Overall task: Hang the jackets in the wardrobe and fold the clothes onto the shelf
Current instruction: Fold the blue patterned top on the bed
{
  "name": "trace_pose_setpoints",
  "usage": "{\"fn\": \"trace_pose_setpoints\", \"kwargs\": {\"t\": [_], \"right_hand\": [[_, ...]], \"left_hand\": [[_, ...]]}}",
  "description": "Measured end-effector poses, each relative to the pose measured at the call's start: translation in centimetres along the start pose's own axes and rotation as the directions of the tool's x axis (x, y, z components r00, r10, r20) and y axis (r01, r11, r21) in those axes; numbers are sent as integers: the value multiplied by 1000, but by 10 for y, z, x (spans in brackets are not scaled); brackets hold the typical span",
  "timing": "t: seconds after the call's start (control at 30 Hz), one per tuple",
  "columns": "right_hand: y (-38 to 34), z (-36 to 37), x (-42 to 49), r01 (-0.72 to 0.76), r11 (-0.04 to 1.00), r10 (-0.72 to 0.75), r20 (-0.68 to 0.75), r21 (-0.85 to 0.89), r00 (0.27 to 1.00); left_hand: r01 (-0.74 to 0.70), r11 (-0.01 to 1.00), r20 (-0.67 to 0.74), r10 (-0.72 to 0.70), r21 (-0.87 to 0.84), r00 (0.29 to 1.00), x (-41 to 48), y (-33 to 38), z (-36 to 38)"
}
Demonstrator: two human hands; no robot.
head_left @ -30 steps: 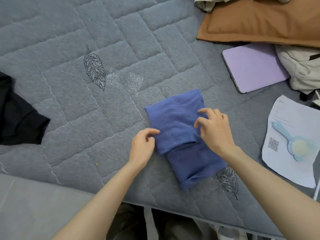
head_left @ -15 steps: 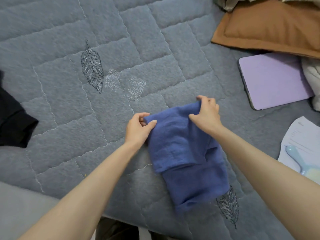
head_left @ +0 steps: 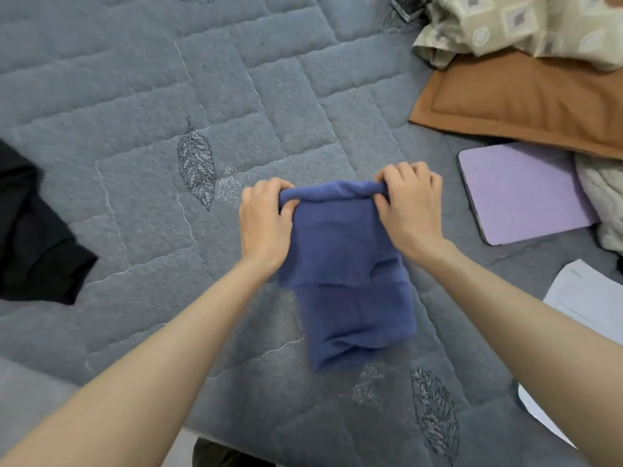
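A folded blue garment [head_left: 344, 274] lies in the middle of the grey quilted bed [head_left: 141, 96]. My left hand [head_left: 264, 220] grips its far left corner and my right hand [head_left: 409, 207] grips its far right corner, fingers curled over the far edge. That far edge is lifted and rolled between the two hands, while the near end rests on the quilt. A black garment [head_left: 30, 237] lies crumpled at the left edge of the bed.
A brown pillow [head_left: 526, 102] and patterned beige bedding [head_left: 512, 25] sit at the far right. A lilac tablet case [head_left: 519, 193] lies right of my right hand. White paper sheets [head_left: 586, 298] lie at the right edge. The bed's near edge runs along the bottom.
Both hands moved from the garment's middle to its far corners, took hold and lifted the far edge. The view shifted, bringing the patterned bedding into sight.
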State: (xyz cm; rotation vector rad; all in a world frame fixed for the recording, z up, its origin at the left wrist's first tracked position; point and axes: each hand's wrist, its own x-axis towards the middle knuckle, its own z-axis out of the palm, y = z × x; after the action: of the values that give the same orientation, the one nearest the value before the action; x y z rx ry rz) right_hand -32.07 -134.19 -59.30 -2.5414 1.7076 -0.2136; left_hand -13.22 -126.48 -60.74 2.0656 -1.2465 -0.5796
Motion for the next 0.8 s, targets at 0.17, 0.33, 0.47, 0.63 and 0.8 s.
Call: {"fn": "trace_pose_setpoints", "kwargs": {"t": [0.17,0.33,0.47,0.63,0.8], "right_hand": [[0,-20,-22,3,998,8,-161,67,987],[14,-14,-90,-33,989,40,-43,141,998],[30,-1,-150,28,988,-47,122,151,991],[49,19,-195,-64,958,-26,306,280,952],[43,25,-185,-421,747,342,246,514,907]], "left_hand": [[-209,977,-78,211,29,974,-29,15,-14],[-352,926,131,336,138,933,-106,-4,-8],[-522,841,373,443,142,815,-153,-31,-3],[-462,877,438,369,128,820,-180,-52,-1],[501,799,183,-467,-333,865,-158,-25,29]]}}
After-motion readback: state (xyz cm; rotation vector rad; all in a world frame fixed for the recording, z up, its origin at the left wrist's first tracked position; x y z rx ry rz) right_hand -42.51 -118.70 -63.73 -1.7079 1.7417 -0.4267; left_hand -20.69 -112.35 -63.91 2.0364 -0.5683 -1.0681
